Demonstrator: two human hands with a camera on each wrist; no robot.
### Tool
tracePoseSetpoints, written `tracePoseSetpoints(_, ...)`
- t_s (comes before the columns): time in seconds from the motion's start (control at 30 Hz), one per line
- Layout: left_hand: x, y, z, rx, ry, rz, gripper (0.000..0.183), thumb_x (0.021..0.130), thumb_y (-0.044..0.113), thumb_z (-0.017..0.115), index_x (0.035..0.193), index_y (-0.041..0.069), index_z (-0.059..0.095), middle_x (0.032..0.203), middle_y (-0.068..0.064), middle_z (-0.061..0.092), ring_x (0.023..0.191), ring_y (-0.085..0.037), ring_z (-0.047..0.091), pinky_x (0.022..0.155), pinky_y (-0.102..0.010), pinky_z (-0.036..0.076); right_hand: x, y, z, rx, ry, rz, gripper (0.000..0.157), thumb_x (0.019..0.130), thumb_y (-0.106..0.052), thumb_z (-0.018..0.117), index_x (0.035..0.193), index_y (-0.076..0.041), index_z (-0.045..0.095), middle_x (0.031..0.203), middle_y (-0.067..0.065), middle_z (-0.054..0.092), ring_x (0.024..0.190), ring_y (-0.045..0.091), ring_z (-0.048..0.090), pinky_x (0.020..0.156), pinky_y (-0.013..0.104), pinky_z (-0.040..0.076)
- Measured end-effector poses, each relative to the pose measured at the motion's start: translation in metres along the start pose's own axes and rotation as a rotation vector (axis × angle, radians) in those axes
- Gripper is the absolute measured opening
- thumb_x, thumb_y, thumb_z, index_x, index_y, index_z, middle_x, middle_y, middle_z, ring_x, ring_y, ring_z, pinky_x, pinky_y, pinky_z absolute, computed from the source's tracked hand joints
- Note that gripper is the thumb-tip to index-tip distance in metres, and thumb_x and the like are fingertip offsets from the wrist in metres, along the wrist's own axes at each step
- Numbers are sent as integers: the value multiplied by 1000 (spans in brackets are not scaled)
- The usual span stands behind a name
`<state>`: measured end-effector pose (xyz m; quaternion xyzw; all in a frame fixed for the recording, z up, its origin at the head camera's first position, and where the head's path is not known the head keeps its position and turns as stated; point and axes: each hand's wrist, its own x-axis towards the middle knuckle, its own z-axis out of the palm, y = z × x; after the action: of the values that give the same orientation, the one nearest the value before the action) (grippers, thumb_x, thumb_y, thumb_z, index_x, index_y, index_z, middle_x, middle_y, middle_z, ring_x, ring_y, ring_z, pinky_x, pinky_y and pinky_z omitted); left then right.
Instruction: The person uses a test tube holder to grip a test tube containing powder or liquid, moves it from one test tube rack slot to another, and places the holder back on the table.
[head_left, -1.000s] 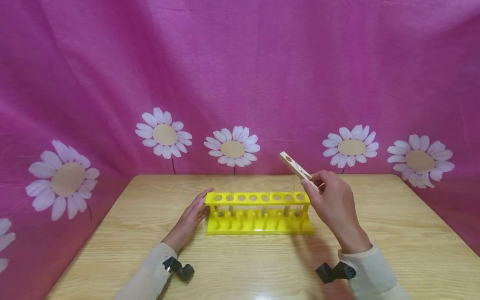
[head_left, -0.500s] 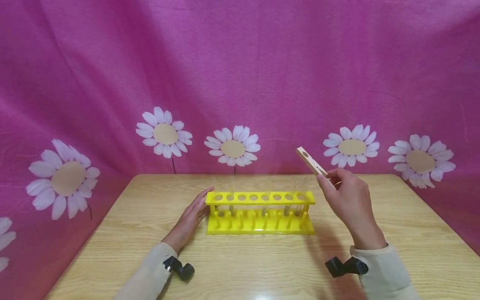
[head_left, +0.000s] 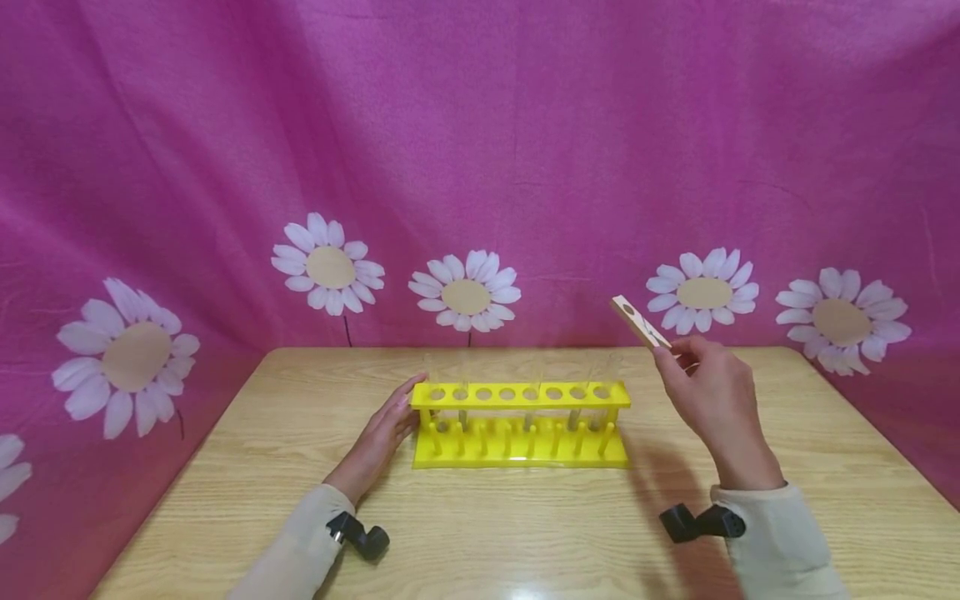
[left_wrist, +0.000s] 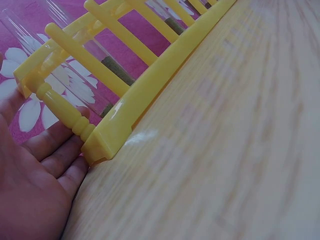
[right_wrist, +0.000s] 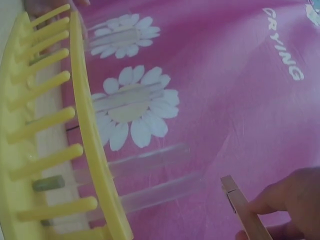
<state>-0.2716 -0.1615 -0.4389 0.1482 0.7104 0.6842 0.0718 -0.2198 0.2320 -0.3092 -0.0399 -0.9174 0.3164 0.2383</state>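
A yellow test tube rack (head_left: 521,459) stands on the table, with several clear glass test tubes (right_wrist: 161,192) upright in its holes. Dark grey-green matter shows at the bottoms of some tubes. My left hand (head_left: 381,437) touches the rack's left end; in the left wrist view its fingers (left_wrist: 55,145) lie against the turned end post. To the right of the rack and above the table, my right hand (head_left: 712,400) pinches a wooden test tube clamp (head_left: 639,322) between thumb and fingers. The clamp's holed end points up and left, away from the tubes.
The wooden table (head_left: 480,533) extends in front of the rack and on both sides. A pink cloth (head_left: 585,150) with printed white daisies hangs behind and at the sides. Pegs (head_left: 532,440) rise along the rack's base.
My right hand has moved right, away from the rack's right end, carrying the clamp with it. The left hand and the rack stay about where they were.
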Motion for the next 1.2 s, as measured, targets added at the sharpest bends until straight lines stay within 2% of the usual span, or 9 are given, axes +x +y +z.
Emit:
tracePoseSetpoints(0.23, 0, 0, 0, 6, -3, 2, 55, 102, 48, 34, 153, 27, 27, 159, -1, 18, 142, -34, 25, 117, -51, 17, 4, 7, 3, 0, -45, 75, 39, 97, -32, 56, 114, 3, 63, 85, 16, 59, 68, 26, 48, 43, 28, 43)
tracePoseSetpoints(0.43, 0, -1, -2, 5, -2, 6, 54, 102, 48, 34, 152, 29, 29, 159, 0, 18, 142, -33, 25, 117, -51, 17, 8, 14, 10, 1, -84, 127, 36, 97, -27, 57, 118, 2, 61, 86, 16, 58, 68, 26, 48, 45, 28, 43)
tracePoseSetpoints(0.7, 1, 0, -1, 1, -4, -2, 54, 102, 48, 34, 152, 29, 29, 160, -1, 18, 142, -34, 26, 117, -50, 17, 9, 38, 13, -31, -118, 97, 34, 96, -27, 57, 114, 2, 60, 84, 16, 62, 67, 26, 51, 50, 30, 42)
tracePoseSetpoints(0.97, 0, 3, -1, 14, -3, 3, 55, 102, 49, 32, 152, 27, 27, 159, -2, 19, 141, -34, 28, 117, -51, 18, 3, 59, 14, -59, -176, 131, 37, 94, -29, 61, 112, 2, 61, 85, 16, 64, 71, 26, 52, 55, 31, 37)
tracePoseSetpoints(1.2, 0, 2, 0, 17, -6, -5, 56, 102, 49, 32, 153, 26, 26, 159, -2, 19, 141, -33, 28, 117, -50, 18, -2, 72, 11, -99, -277, 138, 36, 91, -28, 63, 106, 4, 60, 89, 21, 65, 73, 29, 55, 55, 32, 39)
